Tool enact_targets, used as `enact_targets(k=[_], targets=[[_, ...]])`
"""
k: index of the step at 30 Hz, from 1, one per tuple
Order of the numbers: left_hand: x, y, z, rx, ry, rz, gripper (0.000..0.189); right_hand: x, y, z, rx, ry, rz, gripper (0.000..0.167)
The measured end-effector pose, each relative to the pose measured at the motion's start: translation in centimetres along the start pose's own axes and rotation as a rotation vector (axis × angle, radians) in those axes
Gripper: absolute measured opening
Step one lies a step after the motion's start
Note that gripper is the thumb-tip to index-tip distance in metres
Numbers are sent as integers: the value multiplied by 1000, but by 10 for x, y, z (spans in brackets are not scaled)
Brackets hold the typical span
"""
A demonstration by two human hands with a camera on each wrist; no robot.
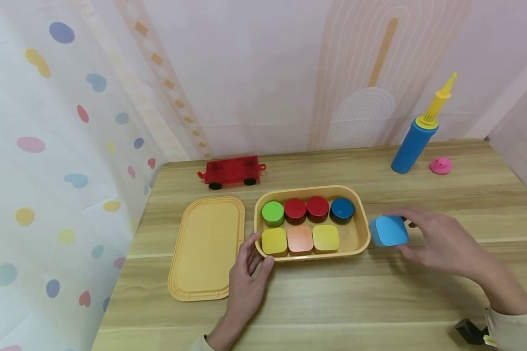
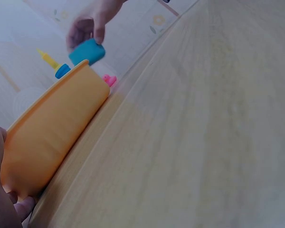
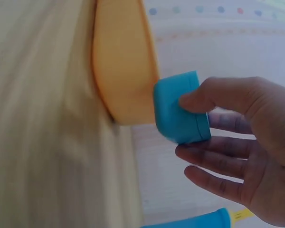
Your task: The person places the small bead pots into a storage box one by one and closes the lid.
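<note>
My right hand (image 1: 443,239) pinches a light-blue, rounded-square tub (image 1: 390,231) between thumb and fingers, just off the right end of the yellow-orange box (image 1: 355,243). A seam runs round the tub (image 3: 178,107) near one end in the right wrist view. My left hand (image 1: 248,282) holds the front left corner of the box, thumb along the front wall and fingers at the left side. Inside, the back row has a green round tub (image 1: 273,213), two red ones (image 1: 295,209) and a dark-blue one (image 1: 341,209). Two yellow squarish tubs (image 1: 326,238) flank an orange one (image 1: 300,240) in front.
The box's flat lid (image 1: 207,248) lies on the wooden table (image 1: 325,302) to its left. Behind are a red toy wagon (image 1: 233,171), a blue-and-yellow pump (image 1: 415,144) standing up and a pink rubber toy (image 1: 441,165). A black object (image 1: 469,332) is by my right sleeve.
</note>
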State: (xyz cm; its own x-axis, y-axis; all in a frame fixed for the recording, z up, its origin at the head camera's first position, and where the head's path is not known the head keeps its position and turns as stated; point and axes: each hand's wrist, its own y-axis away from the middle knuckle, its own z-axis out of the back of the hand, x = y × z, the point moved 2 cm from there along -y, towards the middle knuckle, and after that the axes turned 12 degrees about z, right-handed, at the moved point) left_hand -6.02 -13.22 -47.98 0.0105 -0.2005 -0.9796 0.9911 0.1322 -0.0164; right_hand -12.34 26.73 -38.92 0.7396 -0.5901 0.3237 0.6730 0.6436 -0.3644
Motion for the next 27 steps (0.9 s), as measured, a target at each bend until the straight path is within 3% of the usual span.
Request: enact_targets(k=[7, 13, 20, 27], targets=[[0, 0, 0, 1, -1, -14, 54, 10, -8, 13, -123, 16, 66, 85], [-1, -1, 1, 0, 0, 2, 55, 17, -22, 14, -155, -31, 132, 85], [0, 0, 0, -1, 1, 3, 55, 26, -39, 4, -97, -27, 166, 76], [-1, 0, 0, 5, 11, 24, 56, 29, -51, -7, 74, -1, 66, 68]])
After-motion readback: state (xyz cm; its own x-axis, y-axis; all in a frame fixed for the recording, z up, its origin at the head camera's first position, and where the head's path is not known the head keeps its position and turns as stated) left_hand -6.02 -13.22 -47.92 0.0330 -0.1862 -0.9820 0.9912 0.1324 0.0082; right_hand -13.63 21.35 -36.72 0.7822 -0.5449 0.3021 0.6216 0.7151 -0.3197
